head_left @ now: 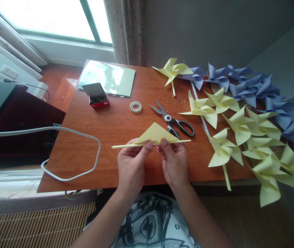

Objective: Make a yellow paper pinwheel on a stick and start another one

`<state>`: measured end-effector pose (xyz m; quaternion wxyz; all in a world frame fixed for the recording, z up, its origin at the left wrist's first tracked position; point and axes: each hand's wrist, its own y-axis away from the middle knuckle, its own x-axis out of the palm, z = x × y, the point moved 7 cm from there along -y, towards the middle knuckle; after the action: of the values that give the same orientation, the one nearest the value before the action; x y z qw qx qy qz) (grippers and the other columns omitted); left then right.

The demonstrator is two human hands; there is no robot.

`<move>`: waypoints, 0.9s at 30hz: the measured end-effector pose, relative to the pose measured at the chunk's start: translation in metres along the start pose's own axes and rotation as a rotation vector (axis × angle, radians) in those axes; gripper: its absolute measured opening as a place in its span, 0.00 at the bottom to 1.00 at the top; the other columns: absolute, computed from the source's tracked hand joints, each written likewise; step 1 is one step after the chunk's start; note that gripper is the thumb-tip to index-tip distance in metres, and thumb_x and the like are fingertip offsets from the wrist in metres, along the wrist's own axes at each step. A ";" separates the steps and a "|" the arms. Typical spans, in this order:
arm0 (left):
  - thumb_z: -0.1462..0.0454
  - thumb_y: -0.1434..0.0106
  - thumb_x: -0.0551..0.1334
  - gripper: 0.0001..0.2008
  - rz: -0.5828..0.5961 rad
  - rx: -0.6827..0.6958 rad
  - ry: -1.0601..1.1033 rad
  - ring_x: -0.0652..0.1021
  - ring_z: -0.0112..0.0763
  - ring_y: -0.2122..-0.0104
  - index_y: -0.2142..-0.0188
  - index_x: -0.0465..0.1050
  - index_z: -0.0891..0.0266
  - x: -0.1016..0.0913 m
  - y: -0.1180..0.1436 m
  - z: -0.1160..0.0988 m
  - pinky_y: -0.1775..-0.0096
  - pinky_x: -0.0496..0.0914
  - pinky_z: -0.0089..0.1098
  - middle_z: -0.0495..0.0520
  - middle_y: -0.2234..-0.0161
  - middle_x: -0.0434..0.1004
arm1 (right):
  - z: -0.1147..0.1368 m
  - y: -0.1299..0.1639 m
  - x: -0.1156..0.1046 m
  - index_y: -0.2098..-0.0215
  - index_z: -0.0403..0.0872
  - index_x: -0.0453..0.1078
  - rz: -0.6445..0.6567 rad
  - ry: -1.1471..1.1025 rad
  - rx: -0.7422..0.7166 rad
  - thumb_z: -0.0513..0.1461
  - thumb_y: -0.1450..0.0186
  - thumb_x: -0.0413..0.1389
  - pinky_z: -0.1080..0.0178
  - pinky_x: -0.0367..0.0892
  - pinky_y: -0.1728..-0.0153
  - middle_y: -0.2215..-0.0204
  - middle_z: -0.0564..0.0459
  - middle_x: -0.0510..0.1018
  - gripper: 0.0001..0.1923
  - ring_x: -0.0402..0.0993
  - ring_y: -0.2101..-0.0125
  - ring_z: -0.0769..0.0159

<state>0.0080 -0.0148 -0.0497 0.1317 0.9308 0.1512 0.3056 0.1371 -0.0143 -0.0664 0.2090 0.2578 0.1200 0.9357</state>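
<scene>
A sheet of yellow paper [154, 133], partly rolled into a thin tube along its near edge, is held level between my two hands above the table. A triangle of flat paper still rises from the roll and points away from me. My left hand [132, 163] pinches the roll left of its middle, thumb on top. On the other side my right hand [174, 160] grips it the same way, the two thumbs close together. Just beyond the right hand lie scissors [171, 119] with black and white handles, blades apart. A roll of tape [135, 107] rests farther back.
Yellow pinwheels [221, 147] and blue pinwheels [252, 88] crowd the right side. An open red box [99, 100] of small dark pieces stands near a stack of paper [122, 81]. Paper bits [175, 103] lie scattered by the scissors. A white cable [97, 151] loops over the left edge.
</scene>
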 end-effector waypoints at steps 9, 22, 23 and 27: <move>0.64 0.47 0.77 0.10 -0.052 0.017 -0.012 0.81 0.25 0.68 0.68 0.81 0.62 -0.007 -0.004 0.000 0.61 0.75 0.24 0.50 0.68 0.84 | 0.002 0.004 0.005 0.64 0.49 0.76 0.168 0.006 -0.030 0.41 0.43 0.71 0.67 0.68 0.67 0.71 0.58 0.79 0.11 0.71 0.72 0.72; 0.65 0.48 0.78 0.10 0.013 0.002 -0.022 0.81 0.27 0.68 0.67 0.82 0.62 0.002 0.002 0.000 0.59 0.76 0.27 0.50 0.69 0.83 | 0.004 0.002 0.002 0.78 0.46 0.70 0.070 0.060 -0.089 0.47 0.41 0.69 0.67 0.62 0.70 0.80 0.59 0.70 0.18 0.64 0.76 0.73; 0.64 0.48 0.78 0.10 -0.001 0.005 -0.019 0.81 0.27 0.69 0.68 0.81 0.62 0.001 0.002 0.000 0.60 0.76 0.27 0.50 0.70 0.83 | 0.004 0.002 0.003 0.78 0.46 0.69 0.088 0.070 -0.097 0.48 0.41 0.69 0.67 0.62 0.71 0.80 0.59 0.70 0.19 0.64 0.76 0.72; 0.63 0.48 0.78 0.11 -0.031 0.016 0.007 0.81 0.26 0.70 0.68 0.79 0.62 -0.002 -0.001 0.000 0.63 0.75 0.26 0.49 0.70 0.82 | 0.003 0.006 0.004 0.68 0.48 0.76 0.152 0.086 -0.073 0.46 0.42 0.69 0.66 0.67 0.69 0.73 0.57 0.77 0.13 0.69 0.74 0.71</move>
<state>0.0060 -0.0146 -0.0514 0.1286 0.9283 0.1684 0.3056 0.1334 -0.0171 -0.0604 0.1411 0.2182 0.0749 0.9627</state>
